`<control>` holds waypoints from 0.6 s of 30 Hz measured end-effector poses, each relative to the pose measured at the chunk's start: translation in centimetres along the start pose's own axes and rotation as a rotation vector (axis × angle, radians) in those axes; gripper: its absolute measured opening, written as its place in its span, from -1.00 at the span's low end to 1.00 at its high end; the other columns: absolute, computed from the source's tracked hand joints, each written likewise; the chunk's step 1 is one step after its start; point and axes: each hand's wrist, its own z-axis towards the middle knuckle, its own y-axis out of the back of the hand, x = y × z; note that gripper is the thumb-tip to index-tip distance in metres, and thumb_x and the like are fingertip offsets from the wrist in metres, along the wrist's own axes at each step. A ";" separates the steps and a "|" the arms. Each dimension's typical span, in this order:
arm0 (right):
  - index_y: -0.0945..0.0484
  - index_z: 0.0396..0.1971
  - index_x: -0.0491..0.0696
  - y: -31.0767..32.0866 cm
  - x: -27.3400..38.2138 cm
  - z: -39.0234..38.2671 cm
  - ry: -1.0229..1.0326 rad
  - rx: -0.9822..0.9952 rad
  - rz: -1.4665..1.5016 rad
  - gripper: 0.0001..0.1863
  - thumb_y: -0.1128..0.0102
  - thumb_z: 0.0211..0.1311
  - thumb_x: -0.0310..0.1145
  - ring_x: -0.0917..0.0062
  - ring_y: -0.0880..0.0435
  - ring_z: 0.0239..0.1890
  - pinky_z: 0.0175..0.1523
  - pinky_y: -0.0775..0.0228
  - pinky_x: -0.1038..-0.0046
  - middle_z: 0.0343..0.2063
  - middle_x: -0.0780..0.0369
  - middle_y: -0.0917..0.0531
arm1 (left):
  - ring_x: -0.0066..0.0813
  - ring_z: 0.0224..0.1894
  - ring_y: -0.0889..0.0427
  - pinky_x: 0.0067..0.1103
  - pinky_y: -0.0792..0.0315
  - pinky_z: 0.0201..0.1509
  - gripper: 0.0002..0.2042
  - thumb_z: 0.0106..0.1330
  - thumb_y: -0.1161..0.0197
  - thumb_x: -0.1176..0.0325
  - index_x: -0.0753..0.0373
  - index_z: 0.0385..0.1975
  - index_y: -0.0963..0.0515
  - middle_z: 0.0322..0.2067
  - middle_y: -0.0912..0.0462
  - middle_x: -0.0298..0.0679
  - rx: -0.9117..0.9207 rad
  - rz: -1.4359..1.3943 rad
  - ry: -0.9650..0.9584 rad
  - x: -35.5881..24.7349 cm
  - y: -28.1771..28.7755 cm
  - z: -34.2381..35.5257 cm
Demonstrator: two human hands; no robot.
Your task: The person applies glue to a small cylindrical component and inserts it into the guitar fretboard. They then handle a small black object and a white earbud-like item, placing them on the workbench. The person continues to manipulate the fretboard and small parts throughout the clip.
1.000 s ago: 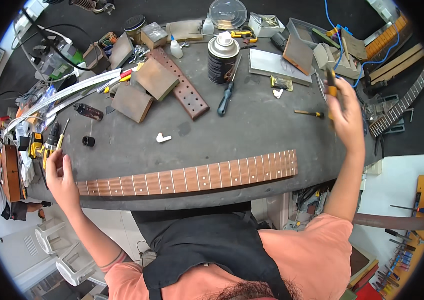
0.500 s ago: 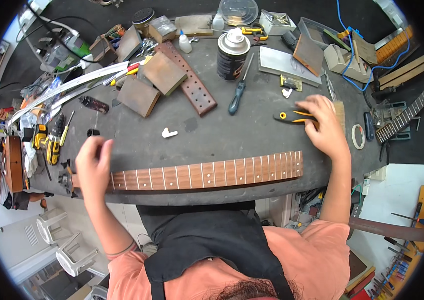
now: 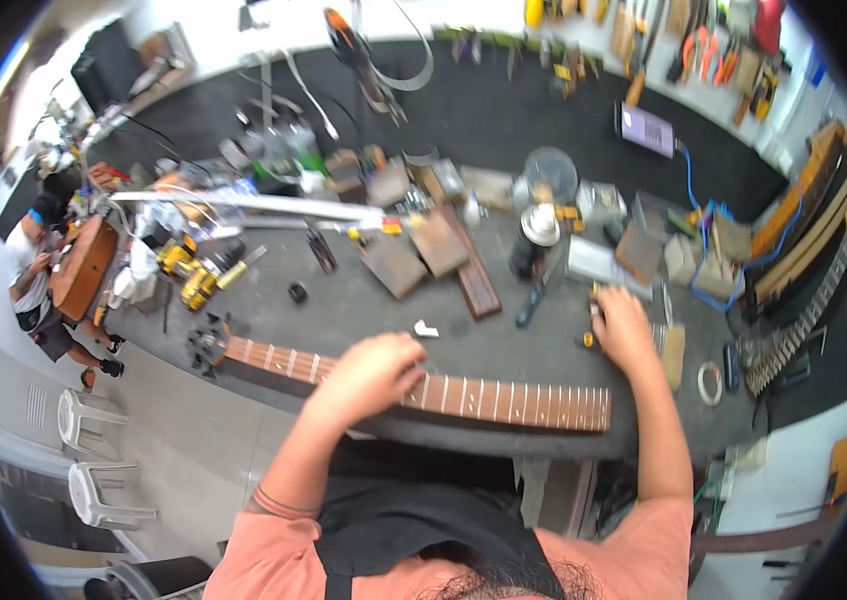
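Note:
My left hand point(image 3: 374, 375) is over the middle of a guitar neck point(image 3: 484, 398), its fingers loosely bent and apart. Nothing shows between them. The neck lies along the near side of the bench, brown fretboard up, with the headstock and dark tuners at the left. A small white earbud point(image 3: 426, 329) rests just beyond my left hand. My right hand point(image 3: 624, 325) is closed over a black-and-yellow-handled tool point(image 3: 589, 340) at the right of the bench. Only a yellow end of that tool shows; the hand hides its remainder.
Beyond are a spray can point(image 3: 529, 250), a screwdriver point(image 3: 534, 300), wooden blocks point(image 3: 394, 265) and a drilled brown bar point(image 3: 479, 290). A brush point(image 3: 675, 360) and tape roll point(image 3: 710, 384) lie right of my hand. Cordless drills point(image 3: 199, 285) sit left. A person point(image 3: 44, 270) works at far left.
The view has tipped up, showing the back wall. My left hand has moved right along the neck, from the headstock end to its middle. My right hand has come down over the black-and-yellow-handled tool.

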 end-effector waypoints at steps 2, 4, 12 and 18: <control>-0.61 -0.05 -0.13 1.4 0.3 -1.3 0.026 -0.156 0.098 -0.80 -0.19 0.37 -0.55 0.17 -0.64 0.04 0.20 -0.46 0.21 -0.10 0.07 -0.65 | 0.00 -0.05 -0.68 -0.20 -0.56 0.05 -0.84 0.37 -0.37 0.34 0.29 -0.21 -0.65 -0.21 -0.69 -0.08 -0.045 -0.037 -0.071 -0.6 -0.2 0.2; -0.62 0.00 -0.14 2.9 3.5 -1.7 -0.061 -0.290 0.592 -0.82 -0.16 0.48 -0.55 0.26 -0.70 -0.08 0.07 -0.54 0.30 -0.13 0.10 -0.66 | -0.02 -0.05 -0.68 -0.24 -0.57 0.07 -0.86 0.35 -0.39 0.38 0.29 -0.21 -0.65 -0.22 -0.70 -0.11 -0.158 -0.116 -0.103 -2.0 -0.2 -0.6; -0.69 -0.05 -0.11 6.3 20.6 -7.1 0.262 -0.273 1.035 -0.80 -0.30 0.40 -0.64 0.35 -0.68 0.00 0.15 -0.52 0.36 -0.10 0.19 -0.70 | -0.42 -0.08 -0.75 -0.49 -0.67 0.02 -0.78 0.62 -0.26 0.34 0.27 0.12 -0.55 -0.08 -0.72 -0.20 0.129 -1.805 0.113 -8.5 -3.8 -0.8; -0.69 -0.03 -0.10 4.6 23.8 -8.4 0.331 -0.177 1.237 -0.78 -0.30 0.41 -0.66 0.38 -0.66 0.04 0.16 -0.52 0.39 -0.08 0.20 -0.74 | -0.48 -0.15 -0.71 -0.53 -0.62 -0.04 -0.81 0.59 -0.29 0.35 0.19 0.09 -0.56 -0.14 -0.69 -0.26 0.232 -2.112 0.196 -6.6 -4.2 -5.4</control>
